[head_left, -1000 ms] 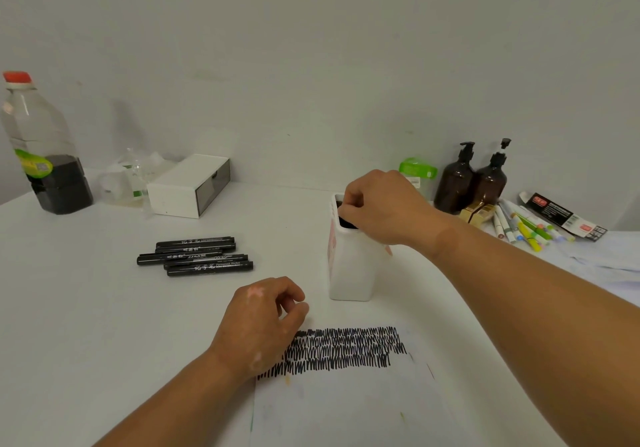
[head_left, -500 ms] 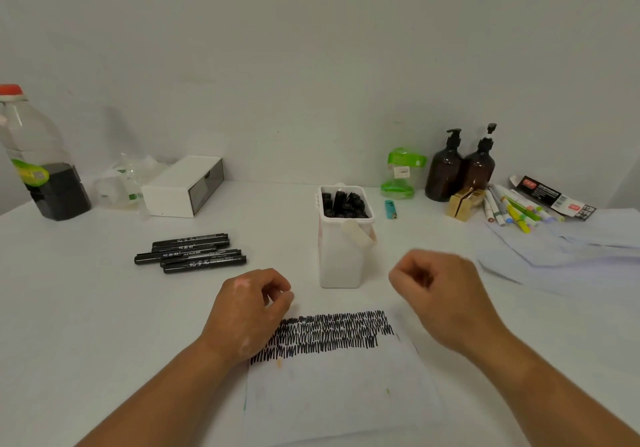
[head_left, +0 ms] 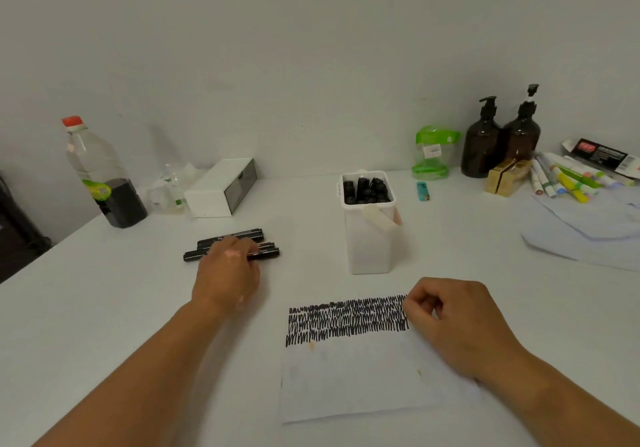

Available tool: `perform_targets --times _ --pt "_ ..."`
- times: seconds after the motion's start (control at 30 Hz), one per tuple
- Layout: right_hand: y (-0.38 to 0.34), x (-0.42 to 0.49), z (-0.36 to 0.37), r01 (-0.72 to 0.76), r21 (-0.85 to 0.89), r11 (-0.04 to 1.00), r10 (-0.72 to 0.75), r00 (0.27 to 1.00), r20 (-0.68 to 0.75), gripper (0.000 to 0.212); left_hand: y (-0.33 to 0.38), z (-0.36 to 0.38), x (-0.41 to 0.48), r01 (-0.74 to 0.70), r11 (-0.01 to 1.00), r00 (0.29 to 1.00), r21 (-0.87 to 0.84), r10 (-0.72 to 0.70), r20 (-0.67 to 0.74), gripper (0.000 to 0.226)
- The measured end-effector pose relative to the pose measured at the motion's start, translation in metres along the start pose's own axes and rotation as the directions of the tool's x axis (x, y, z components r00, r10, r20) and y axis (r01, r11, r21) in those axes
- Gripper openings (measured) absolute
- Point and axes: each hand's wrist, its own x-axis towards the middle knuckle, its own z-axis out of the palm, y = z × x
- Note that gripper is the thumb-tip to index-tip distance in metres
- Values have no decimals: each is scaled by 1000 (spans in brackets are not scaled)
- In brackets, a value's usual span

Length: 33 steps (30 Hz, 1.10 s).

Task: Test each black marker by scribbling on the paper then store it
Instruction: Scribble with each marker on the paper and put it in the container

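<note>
Left hand (head_left: pixel 227 268) lies over the loose black felt markers (head_left: pixel 250 234) on the white table (head_left: pixel 104 308); whether it grips one cannot be told. Right hand (head_left: pixel 453 322), fingers curled and empty, rests on the scribbled white paper (head_left: pixel 346 384). The white plastic tub (head_left: pixel 370 246) holds capped black markers (head_left: pixel 367 188).

Prob. a plain office/craft desk: white table (head_left: pixel 104 308) w/ marker tub (head_left: pixel 370 246), pump bottles (head_left: pixel 481 149), bare wall (head_left: pixel 277 48).
</note>
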Motion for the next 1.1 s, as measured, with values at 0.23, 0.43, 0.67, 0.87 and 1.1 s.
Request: perform_targets --times 0.23,0.43,0.67,0.87,1.1 --pt "-1 0 -4 -8 36 999 8 1000 1 20 -30 -4 8 9 971 995 241 -32 91 27" --pt "2 0 -6 -41 38 998 41 999 8 17 -21 -4 -2 -26 986 996 162 11 94 12" --pt "-1 -1 -9 -29 40 999 29 1000 -8 17 10 -16 -24 -126 990 989 -68 131 66 6" --pt "-4 0 -10 -26 118 993 27 1000 -5 5 74 -29 -46 -285 920 949 -269 310 52 9" --pt "-5 1 -11 -80 309 948 80 997 13 20 126 -29 -62 -426 824 874 -375 481 65 10"
